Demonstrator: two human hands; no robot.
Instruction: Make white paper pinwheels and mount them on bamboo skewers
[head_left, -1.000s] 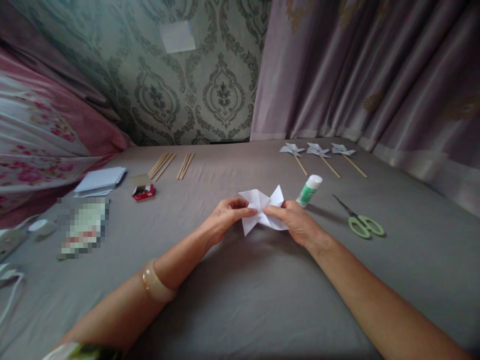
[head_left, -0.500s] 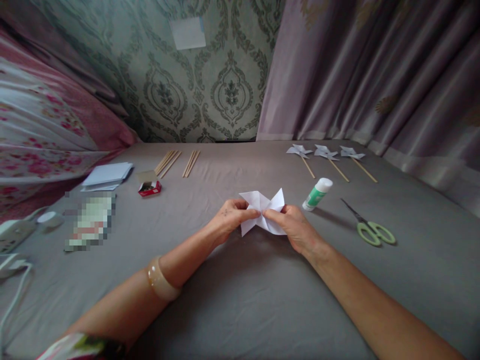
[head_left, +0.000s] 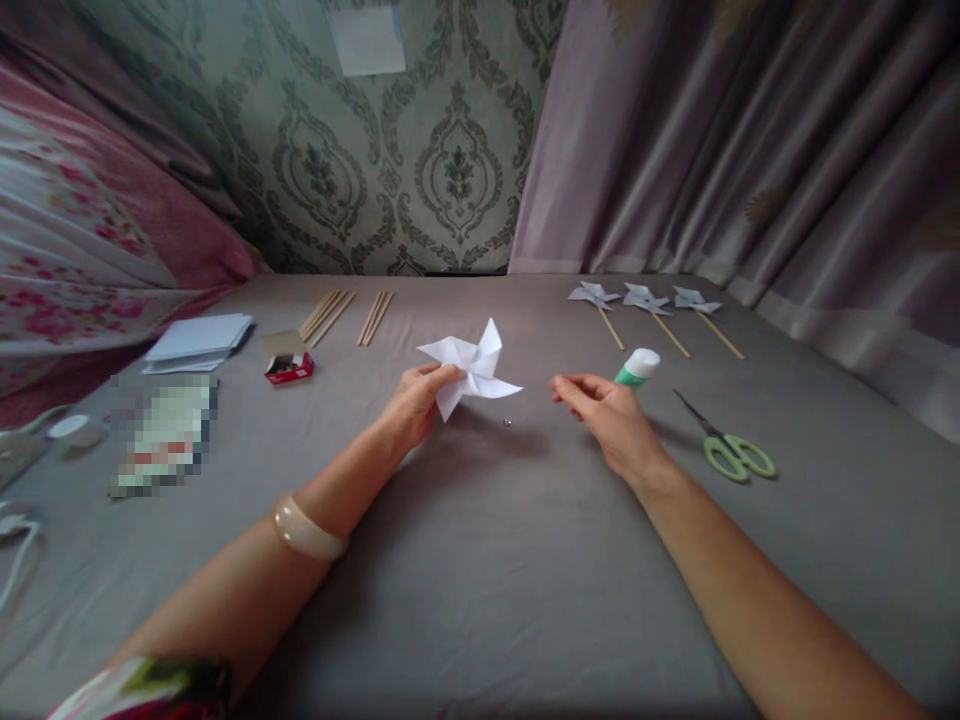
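My left hand (head_left: 417, 400) pinches a white paper pinwheel (head_left: 469, 370) near its centre, thumb on top, and holds it above the cloth. To the right, my right hand (head_left: 600, 410) is off the pinwheel, thumb and fingertips drawn together. Whatever may be between those fingertips is too small to make out. On the cloth between the hands lies a tiny shiny metal piece (head_left: 507, 423), its kind unclear. Behind my right hand stands a white and green glue stick (head_left: 639, 368), partly hidden by the fingers.
Green-handled scissors (head_left: 727, 445) lie at right. Three pinwheels on sticks (head_left: 651, 300) rest at the back right. Wooden sticks (head_left: 330, 315), an open red box (head_left: 289, 368) and stacked white paper (head_left: 199, 343) are on the left, near a blurred packet (head_left: 165, 435) and power strip (head_left: 19, 455).
My right hand has let go of the pinwheel and moved right, towards the glue stick. My left hand has carried the pinwheel left and up. The tiny metal piece now shows on the cloth.
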